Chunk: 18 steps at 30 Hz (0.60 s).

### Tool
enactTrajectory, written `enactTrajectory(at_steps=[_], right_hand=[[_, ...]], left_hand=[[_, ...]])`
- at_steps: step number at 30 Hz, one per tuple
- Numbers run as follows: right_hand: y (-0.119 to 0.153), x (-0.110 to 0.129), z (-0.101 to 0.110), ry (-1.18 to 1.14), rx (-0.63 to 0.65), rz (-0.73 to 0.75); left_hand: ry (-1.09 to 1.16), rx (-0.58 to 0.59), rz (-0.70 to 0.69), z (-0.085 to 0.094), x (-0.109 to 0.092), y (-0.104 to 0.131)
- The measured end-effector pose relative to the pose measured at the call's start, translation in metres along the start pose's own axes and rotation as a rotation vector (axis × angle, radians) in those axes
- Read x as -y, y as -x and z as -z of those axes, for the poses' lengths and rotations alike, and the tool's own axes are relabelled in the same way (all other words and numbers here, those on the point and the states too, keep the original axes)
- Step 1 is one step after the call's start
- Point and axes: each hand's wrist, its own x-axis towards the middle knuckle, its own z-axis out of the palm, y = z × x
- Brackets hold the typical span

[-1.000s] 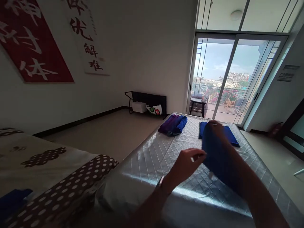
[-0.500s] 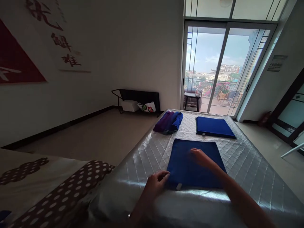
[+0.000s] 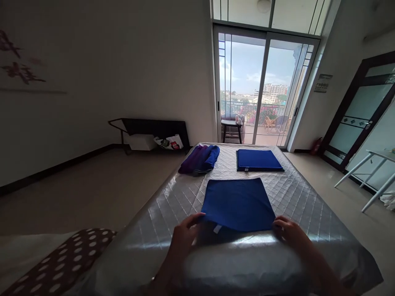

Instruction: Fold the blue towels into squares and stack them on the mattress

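Note:
A flat dark blue cloth [image 3: 237,203] with a small white tag at its near edge lies on the silvery quilted mattress [image 3: 173,224]. My left hand [image 3: 187,232] pinches its near left corner between thumb and fingers. At the near right corner, my right hand [image 3: 288,231] is closed on the edge of the same cloth. The near edge is lifted a little off the mattress. Behind it on the right sits a neat stack of folded blue cloths [image 3: 259,160]. To the left of that stack lies a loose bundle of purple and blue cloths [image 3: 200,159].
A polka-dot brown and white bedding [image 3: 74,255] is at the lower left. A black bench [image 3: 154,125] stands by the wall. Beyond the mattress is a glass sliding door [image 3: 240,82]; a white table [image 3: 382,154] stands at the right.
My right hand has moved from above the middle of the cloth to its near right corner and closed there. The near edge has risen slightly. The view has turned to the right.

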Motion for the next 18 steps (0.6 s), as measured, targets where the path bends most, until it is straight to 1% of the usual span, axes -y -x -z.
enactTrajectory(at_steps=[3, 6, 8, 10, 12, 16, 17, 18], right_hand=[[0.0, 0.001, 0.002, -0.017, -0.088, 0.046], [0.0, 0.005, 0.009, -0.065, -0.242, 0.057], [-0.001, 0.013, 0.019, -0.079, -0.34, 0.082], [-0.002, 0.025, 0.034, -0.075, -0.398, 0.128], [-0.004, 0.039, 0.053, -0.055, -0.427, 0.192], [-0.007, 0.065, 0.097, 0.029, -0.508, 0.312], [-0.008, 0.07, 0.108, 0.05, -0.529, 0.324], [-0.01, 0.075, 0.119, 0.067, -0.549, 0.328]], left_hand=[[-0.071, -0.073, -0.045, 0.002, -0.008, -0.005], [-0.126, -0.162, -0.094, 0.005, -0.016, -0.007], [-0.156, -0.194, -0.128, 0.008, -0.026, -0.007], [-0.188, -0.205, -0.169, 0.013, -0.042, -0.005], [-0.223, -0.234, -0.24, 0.019, -0.062, -0.003], [-0.298, -0.389, -0.466, 0.032, -0.106, 0.001], [-0.304, -0.408, -0.497, 0.036, -0.117, 0.001], [-0.304, -0.41, -0.499, 0.04, -0.128, 0.002]])
